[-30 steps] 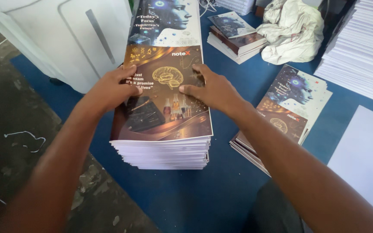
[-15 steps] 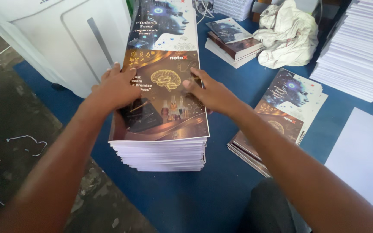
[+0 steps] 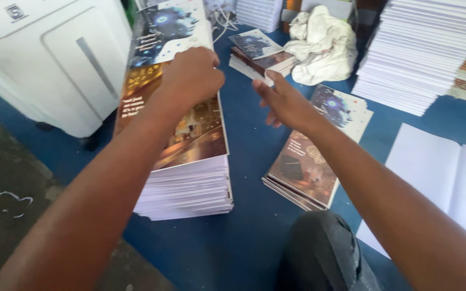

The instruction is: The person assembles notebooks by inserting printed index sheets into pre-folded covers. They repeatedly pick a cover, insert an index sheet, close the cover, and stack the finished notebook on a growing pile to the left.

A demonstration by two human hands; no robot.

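A tall stack of printed covers [image 3: 190,183] stands on the blue mat, its top sheet showing a glowing brain and a blue face. My left hand [image 3: 191,74] rests curled on the middle of that top sheet, fingers closed over its right edge. My right hand [image 3: 282,102] hovers open in the air to the right of the stack, holding nothing. It is above the gap between the tall stack and a lower pile of the same covers [image 3: 311,161].
A white machine [image 3: 55,59] stands at the left. Another small pile of covers [image 3: 257,51] and a crumpled white cloth [image 3: 322,46] lie farther back. Tall stacks of white paper [image 3: 427,59] fill the right, with blank white sheets [image 3: 449,178] in front. My dark-clad knee [image 3: 324,253] is below.
My right hand has lifted off the tall stack and moved right, opening in the air. My left hand has slid up the top sheet and curled its fingers. The camera moved closer.
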